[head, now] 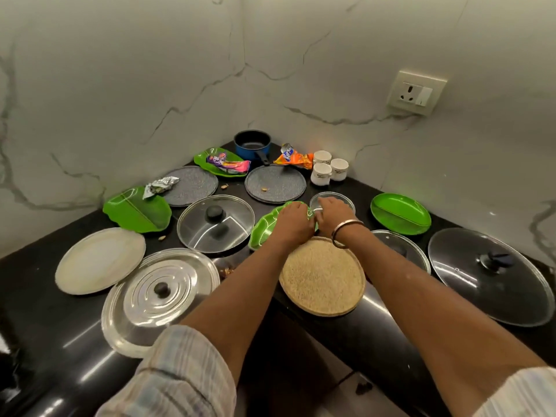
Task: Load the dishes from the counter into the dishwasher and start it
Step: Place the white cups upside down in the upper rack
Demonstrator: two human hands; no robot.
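Green leaf plate (264, 233) lies mid-counter (391, 332), just behind the woven mat (323, 278). Left hand (293, 222) rests on the plate's right end, fingers curled over its edge. Right hand (331, 213) reaches past the mat to a small glass lid (340, 198); whether it grips is unclear. Left of the mat sit a glass lid (216, 223) and a steel lid (161, 299); cups (329, 171) stand behind.

pan (252, 142) 12 o'clock, back corner | cups (329, 170) 1 o'clock, right of pan | steel lid (159, 296) 8 o'clock | mat (323, 281) front centre
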